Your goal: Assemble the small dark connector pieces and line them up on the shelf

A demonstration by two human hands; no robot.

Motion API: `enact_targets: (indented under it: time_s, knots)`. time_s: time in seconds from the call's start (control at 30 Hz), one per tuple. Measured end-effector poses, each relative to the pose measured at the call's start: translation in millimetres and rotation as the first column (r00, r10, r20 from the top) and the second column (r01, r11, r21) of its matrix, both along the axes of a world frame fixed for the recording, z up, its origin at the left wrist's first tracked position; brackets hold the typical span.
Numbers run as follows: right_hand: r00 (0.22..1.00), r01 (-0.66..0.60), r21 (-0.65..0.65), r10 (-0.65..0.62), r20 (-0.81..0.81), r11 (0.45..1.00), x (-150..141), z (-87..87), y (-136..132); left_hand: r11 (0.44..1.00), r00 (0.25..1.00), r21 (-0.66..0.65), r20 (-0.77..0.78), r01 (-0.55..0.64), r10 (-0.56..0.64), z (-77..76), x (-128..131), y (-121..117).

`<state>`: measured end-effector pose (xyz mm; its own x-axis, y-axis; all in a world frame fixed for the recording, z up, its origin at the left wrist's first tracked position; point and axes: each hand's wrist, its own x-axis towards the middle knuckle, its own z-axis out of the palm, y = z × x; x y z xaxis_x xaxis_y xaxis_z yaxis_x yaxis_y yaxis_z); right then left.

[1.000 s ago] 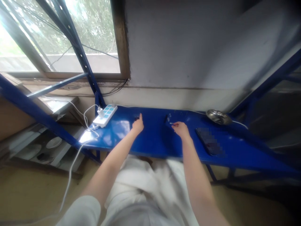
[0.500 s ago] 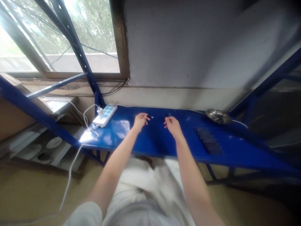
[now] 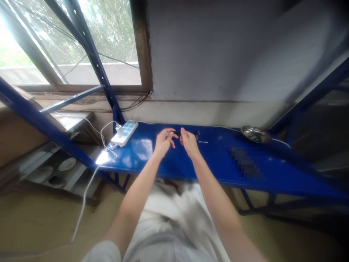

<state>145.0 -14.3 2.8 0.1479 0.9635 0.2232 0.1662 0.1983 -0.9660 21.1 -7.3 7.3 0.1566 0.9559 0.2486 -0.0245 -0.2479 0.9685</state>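
Note:
Over the blue table [image 3: 169,165], my left hand [image 3: 163,142] pinches a small dark slim object [image 3: 177,132] between thumb and forefinger, with the other fingers loosely curled. My right hand [image 3: 188,141] is closed at the object's other end, thumb and fingers pressed together. Whatever those fingertips grip is hidden. Just right of this hand, a small clear piece [image 3: 198,134] and a thin pale strip [image 3: 203,142] lie on the tabletop; both are too small to name.
A white power strip [image 3: 124,134] with a plugged-in white charger lies at the table's left end, its cord hanging to the floor. A shiny metal dish [image 3: 255,134] sits at the back right, and a blurred-out dark object [image 3: 245,163] lies before it. Blue frame posts flank the table.
My right hand has moved left, from beside the small clear piece to my left hand, and its fingertips now meet the dark object. The thin pale strip has come into sight.

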Motion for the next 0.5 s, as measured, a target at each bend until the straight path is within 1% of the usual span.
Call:
enact_targets:
  time_s: [0.1,0.23,0.33,0.4,0.5]
  knots:
    - [0.999,0.051,0.054,-0.051,-0.008,0.997,-3.4,3.3,-2.5,1.000,1.000,0.018,-0.021,-0.019,0.019,2.1,-1.8,-1.1]
    - [0.997,0.071,0.065,-0.072,0.016,0.995,-4.8,5.3,-4.1,0.997,0.997,0.069,-0.066,-0.045,0.049,2.2,-2.0,-1.3]
    - [0.995,0.080,0.086,-0.084,0.049,0.993,-4.8,7.7,-5.7,0.995,0.995,0.081,-0.084,-0.056,0.062,1.0,-1.1,0.3]
    - [0.991,0.083,0.097,-0.092,0.099,0.992,-4.8,10.4,-7.8,0.997,0.994,0.054,-0.091,-0.061,0.066,0.4,-0.3,1.9]
    - [0.980,0.083,0.116,-0.103,0.173,0.990,-4.8,14.7,-11.2,0.996,0.994,-0.033,-0.076,-0.078,0.076,1.4,0.7,3.9]
